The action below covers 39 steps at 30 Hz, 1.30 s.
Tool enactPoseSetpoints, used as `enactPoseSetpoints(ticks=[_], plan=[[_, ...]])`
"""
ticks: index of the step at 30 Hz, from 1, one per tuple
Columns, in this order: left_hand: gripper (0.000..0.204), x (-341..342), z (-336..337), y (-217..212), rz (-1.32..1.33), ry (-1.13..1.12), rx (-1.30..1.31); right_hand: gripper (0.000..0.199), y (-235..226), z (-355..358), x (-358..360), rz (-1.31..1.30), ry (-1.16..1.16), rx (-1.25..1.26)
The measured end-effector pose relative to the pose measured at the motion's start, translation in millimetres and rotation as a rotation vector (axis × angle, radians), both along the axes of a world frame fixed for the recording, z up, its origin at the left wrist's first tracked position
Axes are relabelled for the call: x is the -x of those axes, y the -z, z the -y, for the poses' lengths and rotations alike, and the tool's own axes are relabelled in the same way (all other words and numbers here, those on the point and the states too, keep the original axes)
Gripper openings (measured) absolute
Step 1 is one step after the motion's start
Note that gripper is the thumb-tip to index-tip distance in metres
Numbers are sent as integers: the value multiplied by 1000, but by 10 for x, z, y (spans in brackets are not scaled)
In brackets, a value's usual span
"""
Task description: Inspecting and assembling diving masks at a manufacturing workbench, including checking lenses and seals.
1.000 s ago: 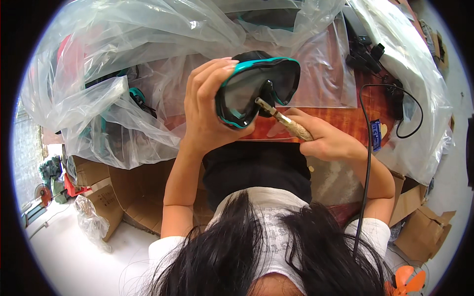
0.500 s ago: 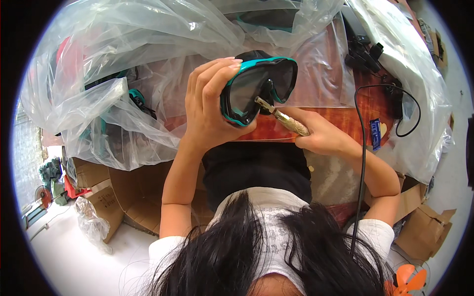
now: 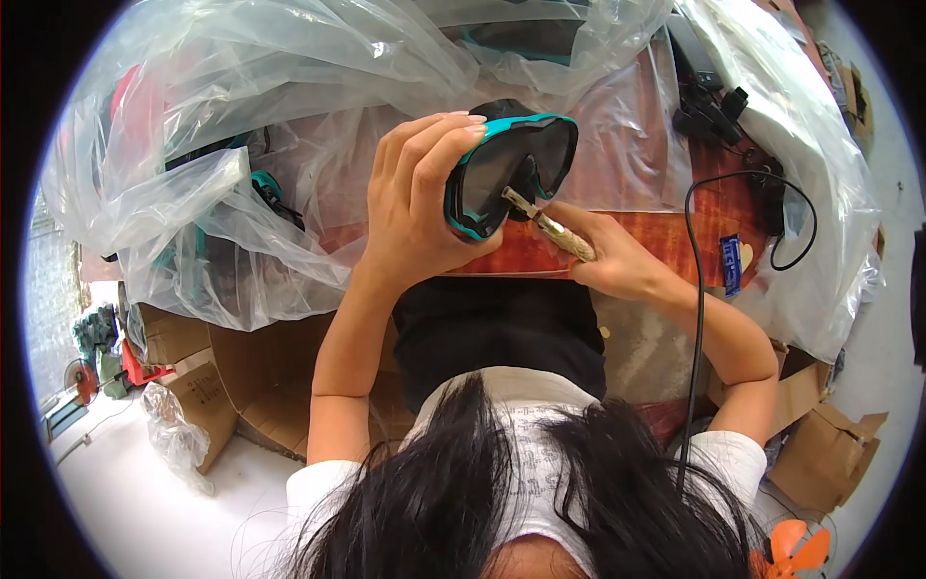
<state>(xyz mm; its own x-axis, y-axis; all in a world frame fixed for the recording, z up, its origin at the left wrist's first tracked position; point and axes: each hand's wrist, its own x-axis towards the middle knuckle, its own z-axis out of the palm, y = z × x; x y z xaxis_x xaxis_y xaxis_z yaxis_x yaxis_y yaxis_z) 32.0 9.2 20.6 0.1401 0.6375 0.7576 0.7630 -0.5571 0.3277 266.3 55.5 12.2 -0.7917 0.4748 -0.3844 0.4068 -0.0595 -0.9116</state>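
Note:
A diving mask (image 3: 489, 183) with a teal-and-black frame and dark lenses is held up over the near edge of the table. My left hand (image 3: 422, 188) is closed round its left side, fingers over the top rim and thumb underneath. In my right hand (image 3: 617, 256) is a short hand tool (image 3: 562, 234) with a tan, wrapped-looking handle and a narrow metal end. That metal end is at the nose part of the mask; whether it touches is hard to see. The right fingers are partly hidden behind the tool and mask.
Clear plastic sheeting (image 3: 280, 72) covers much of the reddish table (image 3: 656, 236), with more teal-and-black masks (image 3: 275, 193) under it at left. At right lie black adapters (image 3: 714, 116), a loose black cable (image 3: 696, 289) and a blue packet (image 3: 731, 265). Cardboard boxes (image 3: 828, 458) stand below; an orange fan (image 3: 799, 548) is lower right.
The mask has shifted slightly right and turned a little in my left hand. My right hand and the tool have moved slightly left, the metal end staying by the nose part.

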Motion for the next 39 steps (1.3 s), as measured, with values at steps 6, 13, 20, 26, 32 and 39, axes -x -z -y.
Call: enactPoseSetpoints(ticks=[6,13,20,26,32,39], plan=[[84,15,-25,89,322,-100,115,76,-93,-81,-271,-169,14,229],[91,84,-82,27,515,-8,168,56,302,-392,-616,515,380,-1096],[89,-81,-32,-62,541,337,432,37,176,-326,-541,-250,489,-458],[88,-229,-283,-432,344,476,327,34,-256,-259,-745,-368,368,-47],[86,-318,-428,-417,405,224,121,27,-415,-308,-881,-525,740,-64],[37,53,-109,-212,785,85,147,23,-1166,-1364,-200,-956,1260,-649]])
